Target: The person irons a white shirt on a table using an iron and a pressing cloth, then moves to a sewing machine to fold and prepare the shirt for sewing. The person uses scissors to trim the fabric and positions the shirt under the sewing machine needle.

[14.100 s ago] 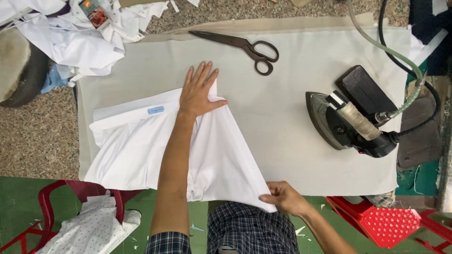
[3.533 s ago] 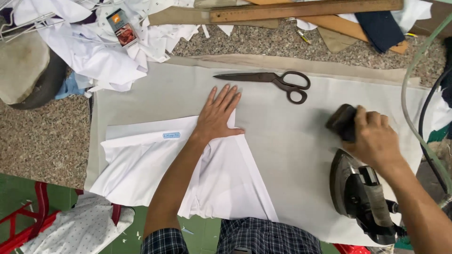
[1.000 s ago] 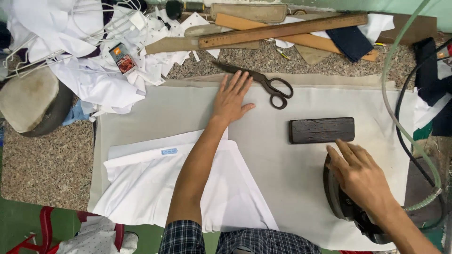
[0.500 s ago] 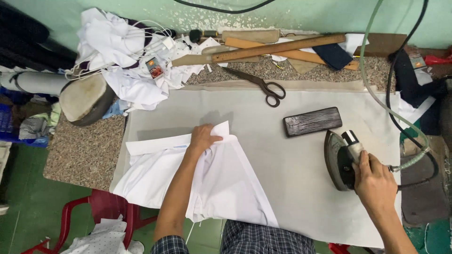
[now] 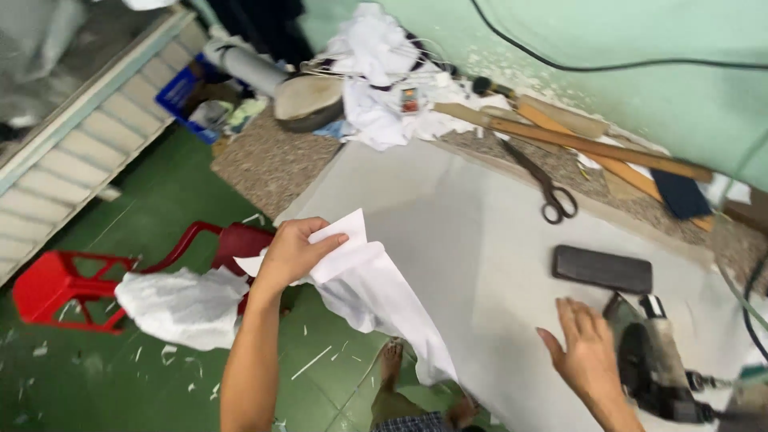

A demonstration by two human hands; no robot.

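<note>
Tailoring workshop, padded pressing table (image 5: 448,240), iron (image 5: 656,372), scissors (image 5: 544,184), fabric scraps (image 5: 376,72)

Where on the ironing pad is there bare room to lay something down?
The pad lies bare between the white garment in the left hand and the black block. It is crowded along the wall: scissors, wooden sticks, white cloth pile. The iron sits by the right hand.

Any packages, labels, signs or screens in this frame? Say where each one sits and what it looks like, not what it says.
Small packet: at the far end of the table, lying among the heap of white cloth; a little upright rectangle, red and orange with a dark part; too small to make out more.
No signs or screens show.
</note>
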